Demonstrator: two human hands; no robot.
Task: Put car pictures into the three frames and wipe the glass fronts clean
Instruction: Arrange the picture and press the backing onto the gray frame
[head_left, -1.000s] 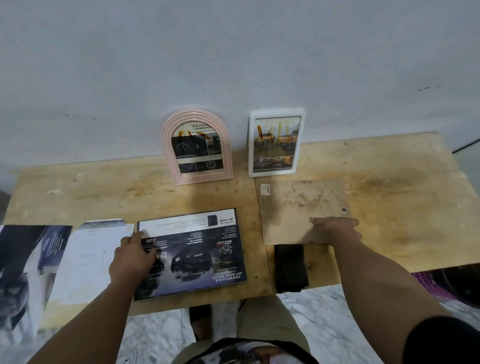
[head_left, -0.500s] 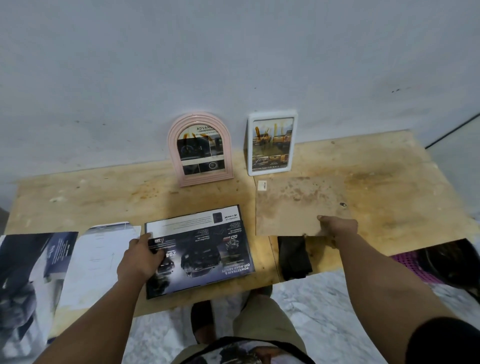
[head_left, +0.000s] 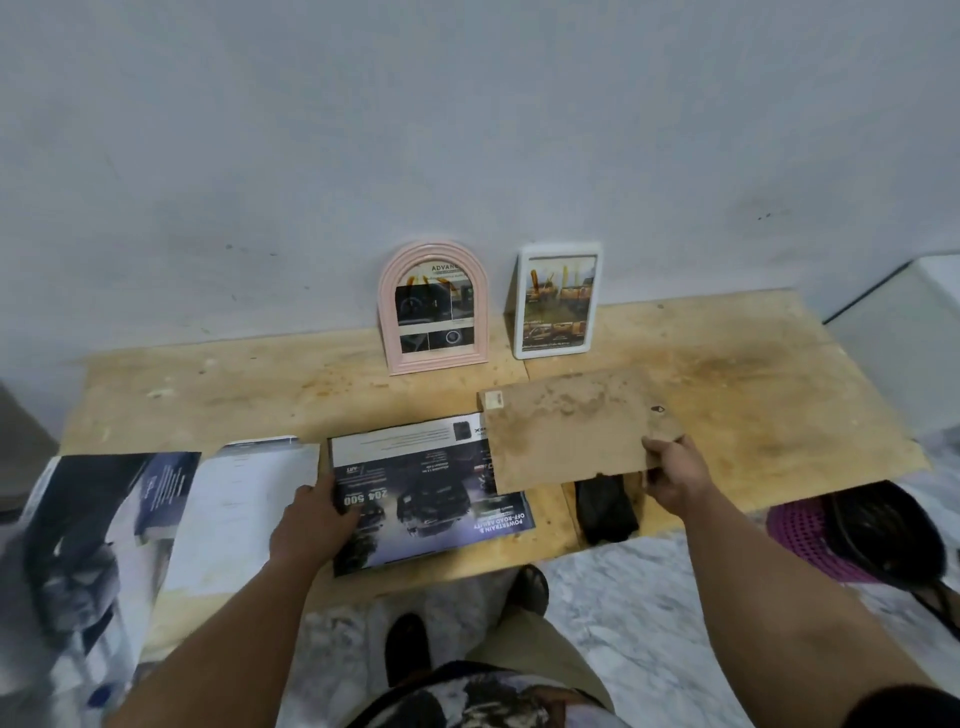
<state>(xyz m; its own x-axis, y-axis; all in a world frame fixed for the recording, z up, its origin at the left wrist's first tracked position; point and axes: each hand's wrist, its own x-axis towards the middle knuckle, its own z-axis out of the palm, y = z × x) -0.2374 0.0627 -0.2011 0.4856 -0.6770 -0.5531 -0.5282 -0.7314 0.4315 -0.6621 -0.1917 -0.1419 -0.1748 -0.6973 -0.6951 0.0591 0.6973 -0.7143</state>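
Nearest you, your left hand rests flat, fingers relaxed, on the glossy car picture at 6 o'clock, pinning it. That sheet looks light and slippery, so I'd keep pressing. At 3 o'clock your right hand pinches the brown backing board by its near right corner; it looks stiff, thin and light, its left edge overlapping the picture. Farther, at 12 o'clock, the pink arched frame and white frame lean against the wall, already filled.
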